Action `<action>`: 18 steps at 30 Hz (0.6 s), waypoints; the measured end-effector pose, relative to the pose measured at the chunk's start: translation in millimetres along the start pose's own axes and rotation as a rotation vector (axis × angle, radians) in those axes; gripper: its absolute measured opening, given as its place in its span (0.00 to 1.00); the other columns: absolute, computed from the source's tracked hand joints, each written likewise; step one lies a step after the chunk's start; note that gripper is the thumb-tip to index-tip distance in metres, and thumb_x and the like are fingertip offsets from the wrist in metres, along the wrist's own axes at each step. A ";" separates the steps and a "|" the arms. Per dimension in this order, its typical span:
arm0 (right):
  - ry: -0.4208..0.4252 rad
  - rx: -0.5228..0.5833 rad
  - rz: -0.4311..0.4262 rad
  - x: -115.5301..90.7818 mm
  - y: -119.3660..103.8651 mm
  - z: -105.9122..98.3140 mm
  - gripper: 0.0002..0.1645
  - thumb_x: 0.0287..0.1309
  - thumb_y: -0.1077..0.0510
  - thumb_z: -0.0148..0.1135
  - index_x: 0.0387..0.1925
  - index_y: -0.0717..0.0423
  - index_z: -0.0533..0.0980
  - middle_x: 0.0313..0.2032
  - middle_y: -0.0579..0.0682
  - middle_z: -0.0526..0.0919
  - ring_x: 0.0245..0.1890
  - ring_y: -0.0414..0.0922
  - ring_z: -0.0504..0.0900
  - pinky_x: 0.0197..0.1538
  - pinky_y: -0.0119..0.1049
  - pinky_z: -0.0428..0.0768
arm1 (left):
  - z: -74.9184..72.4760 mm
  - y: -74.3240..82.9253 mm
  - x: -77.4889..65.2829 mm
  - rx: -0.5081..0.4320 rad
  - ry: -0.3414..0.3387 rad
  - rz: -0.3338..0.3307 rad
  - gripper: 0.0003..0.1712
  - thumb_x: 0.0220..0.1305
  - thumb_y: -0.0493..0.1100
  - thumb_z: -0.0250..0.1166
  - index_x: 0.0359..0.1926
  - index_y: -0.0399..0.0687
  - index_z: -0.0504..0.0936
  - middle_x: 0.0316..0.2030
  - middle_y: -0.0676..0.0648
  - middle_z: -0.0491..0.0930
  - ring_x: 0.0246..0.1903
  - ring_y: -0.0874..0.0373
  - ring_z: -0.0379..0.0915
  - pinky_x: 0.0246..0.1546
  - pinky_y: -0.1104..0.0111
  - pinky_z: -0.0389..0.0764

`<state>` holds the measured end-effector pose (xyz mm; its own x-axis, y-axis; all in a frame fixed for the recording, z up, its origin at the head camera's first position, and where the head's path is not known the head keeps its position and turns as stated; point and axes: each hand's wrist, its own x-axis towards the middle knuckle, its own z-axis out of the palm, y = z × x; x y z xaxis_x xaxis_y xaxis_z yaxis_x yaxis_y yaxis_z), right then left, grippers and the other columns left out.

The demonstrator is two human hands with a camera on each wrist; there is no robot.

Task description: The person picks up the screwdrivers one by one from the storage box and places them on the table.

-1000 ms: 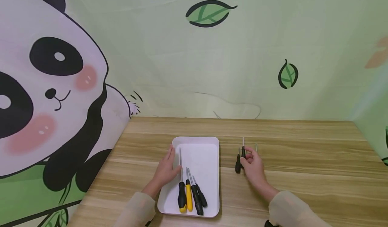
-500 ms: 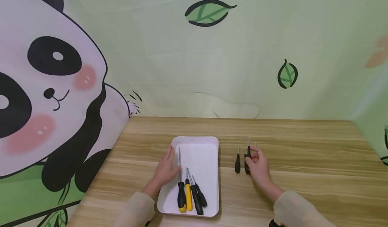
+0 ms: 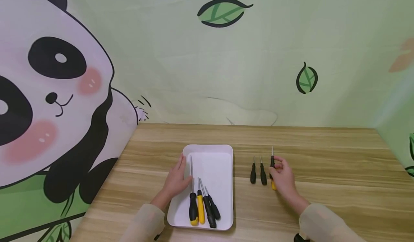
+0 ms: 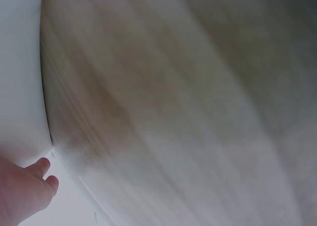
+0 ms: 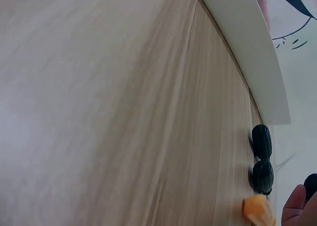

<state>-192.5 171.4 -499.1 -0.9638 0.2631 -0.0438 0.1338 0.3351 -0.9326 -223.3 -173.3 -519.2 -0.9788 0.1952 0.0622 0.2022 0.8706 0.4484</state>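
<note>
My left hand (image 3: pixel 176 179) rests on the left side of a white tray (image 3: pixel 220 163), fingers straight along the rim and thumb reaching inside. Four-sided and shallow, the tray holds several screwdrivers: a black one with a yellow end (image 3: pixel 193 209), a yellow-handled one (image 3: pixel 201 209) and black-handled ones (image 3: pixel 209 213). My right hand (image 3: pixel 284 177) pinches a black-handled screwdriver (image 3: pixel 272 161), its shaft pointing away from me. Under that hand a yellow handle (image 3: pixel 274 185) shows; the right wrist view shows this yellow-orange handle (image 5: pixel 258 209) on the table. The hand hides the rest.
Two black-handled screwdrivers (image 3: pixel 253 173) (image 3: pixel 263 175) lie side by side on the wooden table (image 3: pixel 339 170), between the tray and my right hand. Behind the table hangs a pale green backdrop (image 3: pixel 161 55) printed with a panda and leaves.
My right hand has moved right, carrying the screwdriver past the second black one, which now lies uncovered, to above the yellow handle. My left hand and the tray have stayed put.
</note>
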 end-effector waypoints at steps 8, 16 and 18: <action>0.010 -0.013 0.000 0.2 0.2 -8.2 0.23 0.53 0.67 0.51 0.53 0.65 0.63 0.35 0.59 0.70 0.28 0.35 0.71 0.27 0.22 0.73 | -1.0 0.2 0.9 -0.009 -0.005 -0.007 0.44 0.54 0.47 0.58 0.66 0.35 0.48 0.68 0.40 0.44 0.64 0.44 0.50 0.60 0.48 0.56; -0.001 -0.019 0.008 1.0 4.4 -12.5 0.25 0.52 0.66 0.50 0.54 0.65 0.62 0.36 0.59 0.70 0.32 0.40 0.73 0.28 0.21 0.73 | -1.9 1.1 -0.3 -0.015 -0.009 -0.018 0.45 0.53 0.47 0.59 0.66 0.36 0.48 0.68 0.41 0.43 0.64 0.43 0.49 0.60 0.49 0.56; -0.005 -0.017 0.011 0.3 5.9 -13.8 0.25 0.52 0.67 0.49 0.54 0.65 0.62 0.36 0.60 0.69 0.32 0.41 0.73 0.28 0.22 0.73 | -1.8 1.5 -0.5 -0.015 -0.012 -0.020 0.45 0.53 0.47 0.59 0.66 0.36 0.48 0.68 0.40 0.43 0.64 0.43 0.49 0.60 0.49 0.56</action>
<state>-188.9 186.0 -499.7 -0.9633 0.2624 -0.0562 0.1487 0.3474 -0.9258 -222.6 -172.9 -517.0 -0.9822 0.1830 0.0425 0.1817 0.8677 0.4626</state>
